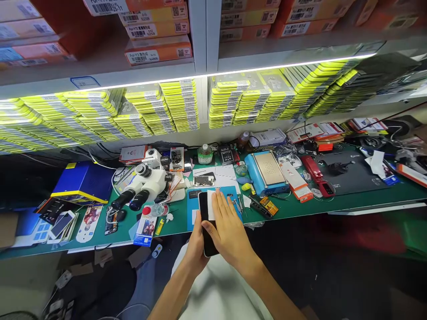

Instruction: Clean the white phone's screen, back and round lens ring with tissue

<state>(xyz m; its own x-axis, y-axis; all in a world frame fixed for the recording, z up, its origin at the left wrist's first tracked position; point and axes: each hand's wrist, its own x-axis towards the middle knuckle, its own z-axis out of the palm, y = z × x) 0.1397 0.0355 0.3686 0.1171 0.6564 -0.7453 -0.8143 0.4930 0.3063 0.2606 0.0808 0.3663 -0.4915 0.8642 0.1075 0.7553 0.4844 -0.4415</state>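
Observation:
A black-screened smartphone [209, 242] with a light edge is held tilted over the bench's front edge. My left hand [196, 244] is closed around its lower left side, thumb along the edge. A white wipe or piece of paper [211, 205] lies on the upper screen. Across the wipe and the right part of the screen lies my right hand [230, 226], fingers stretched out flat and thumb on the glass. Beneath the phone's upper end is a blue mat [192, 202]; small parts and tweezers [239, 205] rest on its right side.
A white microscope [147, 178] and a capped bottle [155, 210] stand left. Right of the mat are a blue heating plate [267, 171] and a red device [316, 175]. An opened phone part [204, 180] lies behind. Stacked yellow-edged cases [222, 106] fill the shelf above the green bench [180, 222].

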